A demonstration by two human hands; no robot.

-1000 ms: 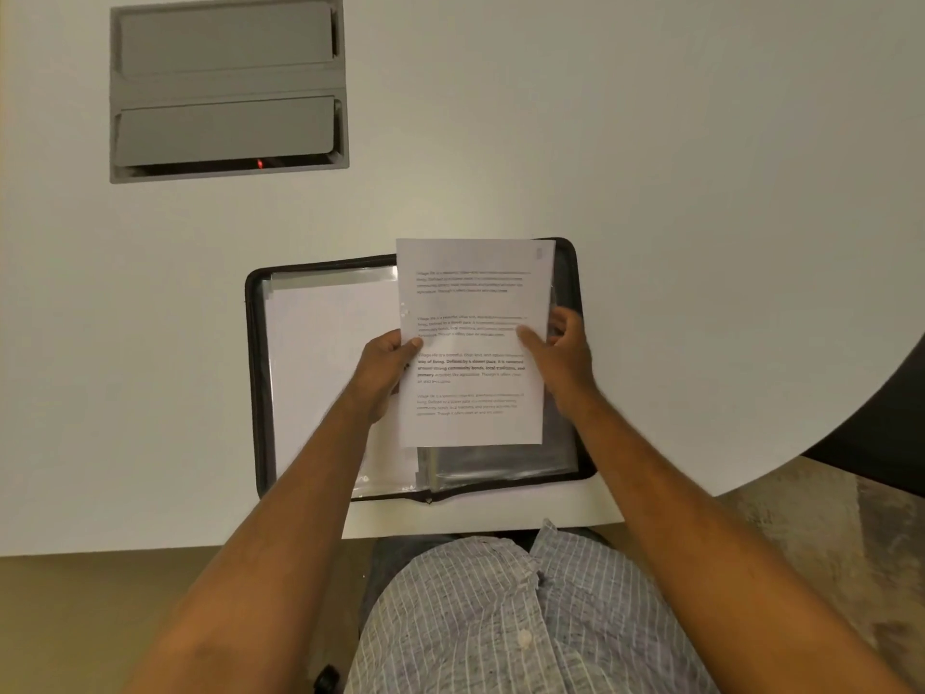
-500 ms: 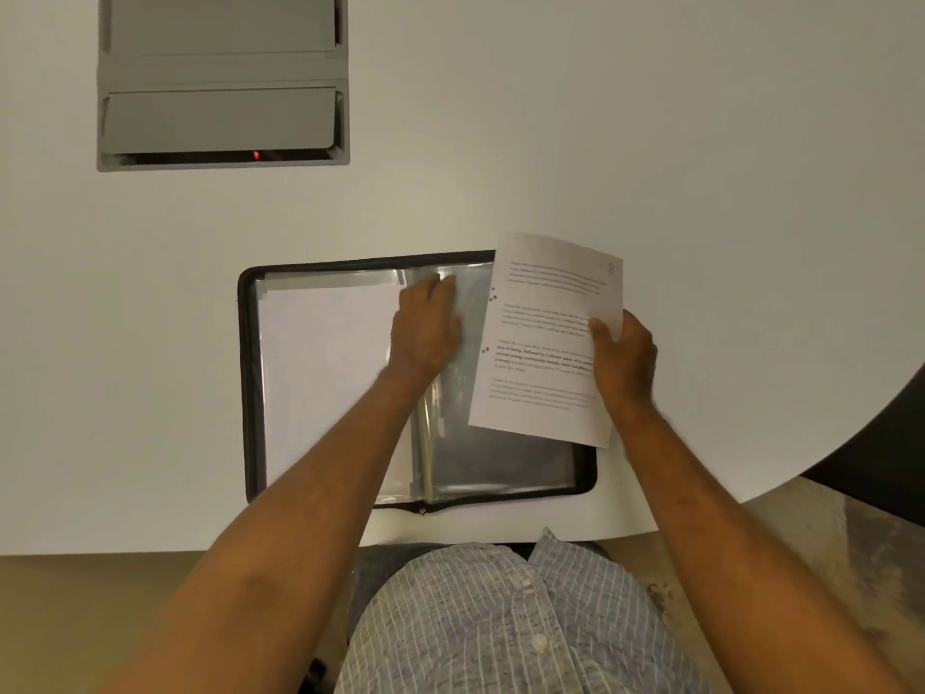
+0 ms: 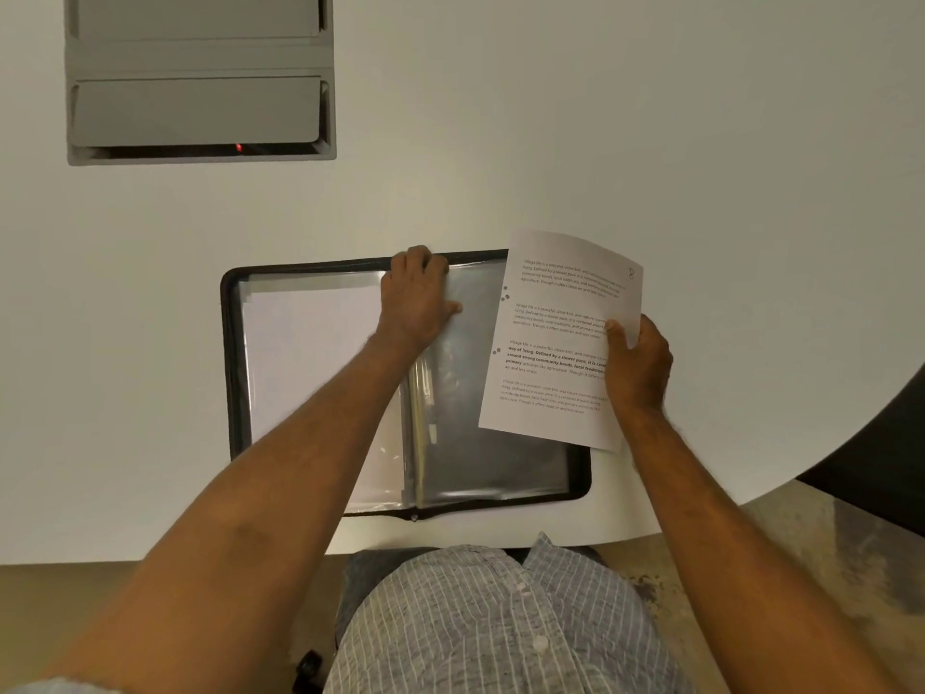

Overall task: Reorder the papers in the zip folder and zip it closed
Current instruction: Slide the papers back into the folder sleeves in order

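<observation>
White table point(image 3: 500, 142) holds the open zip folder point(image 3: 230, 373); left hand point(image 3: 413, 298) grips a clear sleeve's top, right hand point(image 3: 638, 365) pinches the printed sheet point(image 3: 555, 338), which may crease on entry.

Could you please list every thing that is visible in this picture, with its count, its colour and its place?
Black zip folder: one, black edge, lying open on the table in front of the person.
Clear plastic sleeves: several, transparent, inside the folder; exact count cannot be told.
White blank sheet: one visible, white, in the folder's left half.
White printed sheet of paper: one, white with black text, held above the folder's right half.
White table: one, white.
Grey recessed panel: one, grey, table's far left.
Striped shirt: one, grey-blue, bottom.
Left hand: one, at the folder's top edge.
Right hand: one, pinching the printed sheet.
</observation>
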